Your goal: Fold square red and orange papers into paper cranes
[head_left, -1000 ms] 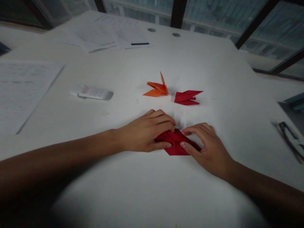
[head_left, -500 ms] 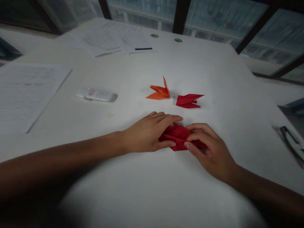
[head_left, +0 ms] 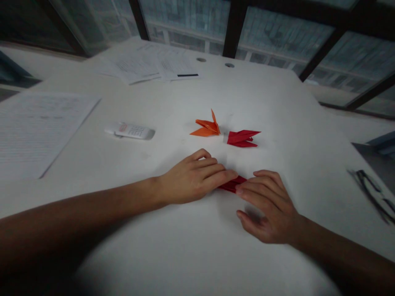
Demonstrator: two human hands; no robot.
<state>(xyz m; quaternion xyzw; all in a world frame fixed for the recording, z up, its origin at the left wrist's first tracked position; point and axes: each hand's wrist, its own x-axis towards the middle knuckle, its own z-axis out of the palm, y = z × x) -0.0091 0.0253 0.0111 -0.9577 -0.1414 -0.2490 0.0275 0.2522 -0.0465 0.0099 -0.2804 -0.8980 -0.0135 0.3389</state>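
Note:
A red sheet of origami paper point(head_left: 230, 185), folded into a narrow strip, lies on the white table between my hands. My left hand point(head_left: 197, 176) covers its left end, fingers close together and pressed over it; the thumb is hidden. My right hand point(head_left: 268, 205) rests its fingertips on the strip's right end, with the thumb held apart and the fingers spread. Just beyond my hands sit an orange folded paper piece point(head_left: 206, 128) with pointed tips and a red folded paper piece point(head_left: 243, 138), close side by side.
A white tube with printing point(head_left: 132, 130) lies to the left. Printed sheets point(head_left: 46, 131) lie at the far left, with more papers point(head_left: 138, 65) at the back. A pair of glasses point(head_left: 375, 193) is at the right edge. Windows point(head_left: 191, 24) stand behind the table.
The red paper between my hands is now flattened into a narrower strip. My right hand has loosened its pinch, its thumb moving off the paper. The view has tilted up slightly.

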